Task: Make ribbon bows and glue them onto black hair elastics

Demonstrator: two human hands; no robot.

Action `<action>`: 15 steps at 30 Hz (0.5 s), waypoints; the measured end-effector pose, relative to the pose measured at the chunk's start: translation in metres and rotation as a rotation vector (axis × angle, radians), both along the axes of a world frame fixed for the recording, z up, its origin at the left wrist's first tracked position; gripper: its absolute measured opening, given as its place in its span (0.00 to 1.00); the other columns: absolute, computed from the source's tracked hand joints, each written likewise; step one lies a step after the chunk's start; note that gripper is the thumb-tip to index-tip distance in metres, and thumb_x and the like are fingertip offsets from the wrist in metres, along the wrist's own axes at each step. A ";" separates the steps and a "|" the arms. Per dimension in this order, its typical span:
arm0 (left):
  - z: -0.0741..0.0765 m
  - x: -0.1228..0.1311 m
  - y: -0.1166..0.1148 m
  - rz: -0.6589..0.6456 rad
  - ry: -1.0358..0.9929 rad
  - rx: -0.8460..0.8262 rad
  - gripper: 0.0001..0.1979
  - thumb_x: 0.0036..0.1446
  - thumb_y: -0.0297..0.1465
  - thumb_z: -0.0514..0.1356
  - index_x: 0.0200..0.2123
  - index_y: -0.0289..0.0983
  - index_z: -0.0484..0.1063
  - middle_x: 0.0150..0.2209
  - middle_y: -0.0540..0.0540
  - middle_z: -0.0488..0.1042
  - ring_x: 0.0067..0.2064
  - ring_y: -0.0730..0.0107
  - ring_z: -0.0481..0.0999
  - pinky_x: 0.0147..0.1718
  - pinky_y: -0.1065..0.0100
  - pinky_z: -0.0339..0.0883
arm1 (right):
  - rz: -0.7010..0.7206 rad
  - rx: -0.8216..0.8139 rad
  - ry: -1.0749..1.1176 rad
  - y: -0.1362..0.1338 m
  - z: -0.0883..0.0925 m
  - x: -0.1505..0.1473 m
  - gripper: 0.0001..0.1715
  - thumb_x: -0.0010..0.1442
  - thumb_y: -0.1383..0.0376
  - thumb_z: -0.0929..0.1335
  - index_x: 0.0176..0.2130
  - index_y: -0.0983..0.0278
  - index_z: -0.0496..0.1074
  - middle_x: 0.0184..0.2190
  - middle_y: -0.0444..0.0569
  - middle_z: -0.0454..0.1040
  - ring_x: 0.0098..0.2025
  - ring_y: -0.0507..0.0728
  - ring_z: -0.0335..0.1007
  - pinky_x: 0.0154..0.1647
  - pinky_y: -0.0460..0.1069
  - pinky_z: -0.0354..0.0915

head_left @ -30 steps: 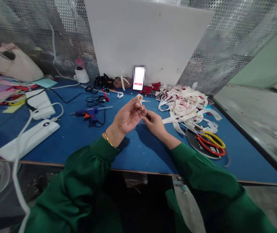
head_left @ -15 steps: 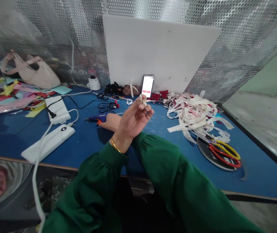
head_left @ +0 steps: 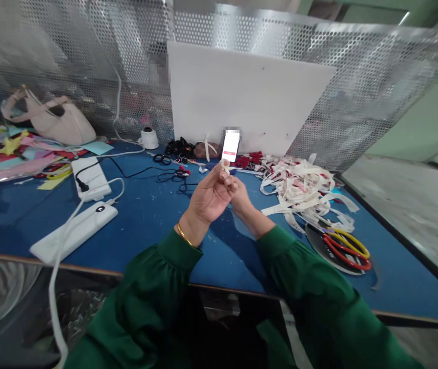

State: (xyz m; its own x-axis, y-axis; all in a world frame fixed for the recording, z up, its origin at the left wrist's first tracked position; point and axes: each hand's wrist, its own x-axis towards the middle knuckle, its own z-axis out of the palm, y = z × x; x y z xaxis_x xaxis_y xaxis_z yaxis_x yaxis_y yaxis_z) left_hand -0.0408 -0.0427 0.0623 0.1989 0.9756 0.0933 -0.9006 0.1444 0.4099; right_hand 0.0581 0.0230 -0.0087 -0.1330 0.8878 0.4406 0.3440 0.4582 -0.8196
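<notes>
My left hand (head_left: 211, 199), palm turned up and a gold bangle at the wrist, is closed in a pinch. Between thumb and fingertips it holds a small folded cream ribbon (head_left: 225, 166), with a short tail sticking out to the right. My right hand (head_left: 243, 199) is right behind the left fingers and partly covered by them. A bit of the blue glue gun (head_left: 233, 172) shows above its fingers; the rest of the tool is hidden. Whether the nozzle touches the ribbon I cannot tell.
A lit phone (head_left: 231, 145) leans on a white board (head_left: 245, 97). To the right lie a heap of cream ribbon strips (head_left: 299, 182) and red-and-yellow-handled scissors (head_left: 347, 250). At left are a power bank (head_left: 75, 233), a white power strip (head_left: 91, 179), cables and a handbag (head_left: 63, 120).
My right hand has moved from the left, under my left forearm, to just behind my left fingers, taking the glue gun along. The left hand keeps its pinch on the ribbon. The view tilted slightly upward.
</notes>
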 end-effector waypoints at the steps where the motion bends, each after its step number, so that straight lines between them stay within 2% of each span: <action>1: 0.000 0.000 0.000 -0.023 -0.024 0.011 0.05 0.66 0.25 0.58 0.39 0.37 0.74 0.23 0.56 0.66 0.25 0.82 0.68 0.32 0.75 0.67 | -0.029 -0.021 0.046 0.000 0.002 0.017 0.23 0.64 0.48 0.63 0.41 0.65 0.68 0.34 0.49 0.79 0.30 0.52 0.73 0.29 0.47 0.68; 2: -0.001 0.000 0.000 -0.041 -0.041 0.020 0.05 0.66 0.25 0.58 0.38 0.36 0.74 0.22 0.56 0.66 0.24 0.82 0.67 0.31 0.75 0.66 | -0.054 -0.054 0.116 -0.002 0.004 0.032 0.24 0.62 0.46 0.64 0.41 0.66 0.67 0.35 0.50 0.79 0.27 0.51 0.72 0.26 0.46 0.67; 4: -0.001 0.000 0.000 -0.058 -0.047 0.019 0.04 0.65 0.24 0.60 0.37 0.36 0.74 0.22 0.56 0.66 0.23 0.83 0.67 0.29 0.76 0.65 | -0.103 -0.210 0.469 -0.006 0.012 0.059 0.26 0.58 0.45 0.68 0.40 0.65 0.69 0.36 0.51 0.81 0.21 0.49 0.69 0.21 0.46 0.64; 7: -0.003 -0.001 0.002 -0.046 -0.032 0.003 0.04 0.64 0.24 0.61 0.36 0.37 0.73 0.22 0.57 0.66 0.22 0.83 0.66 0.27 0.76 0.65 | -0.126 -0.173 0.689 -0.017 0.025 0.085 0.24 0.55 0.47 0.72 0.39 0.64 0.70 0.35 0.49 0.82 0.18 0.47 0.66 0.19 0.45 0.62; 11: -0.007 -0.003 0.007 -0.019 -0.033 -0.002 0.04 0.63 0.23 0.61 0.36 0.37 0.73 0.22 0.57 0.67 0.22 0.84 0.67 0.27 0.76 0.66 | -0.017 -0.119 0.746 -0.033 0.037 0.096 0.17 0.53 0.55 0.75 0.37 0.63 0.71 0.38 0.48 0.82 0.18 0.47 0.65 0.18 0.45 0.61; 15: -0.010 -0.003 0.010 0.020 0.004 -0.028 0.04 0.61 0.24 0.64 0.37 0.38 0.74 0.22 0.58 0.67 0.22 0.85 0.66 0.26 0.77 0.66 | 0.142 -0.302 0.711 -0.047 0.044 0.095 0.18 0.56 0.53 0.72 0.41 0.63 0.73 0.36 0.49 0.81 0.17 0.47 0.57 0.14 0.45 0.51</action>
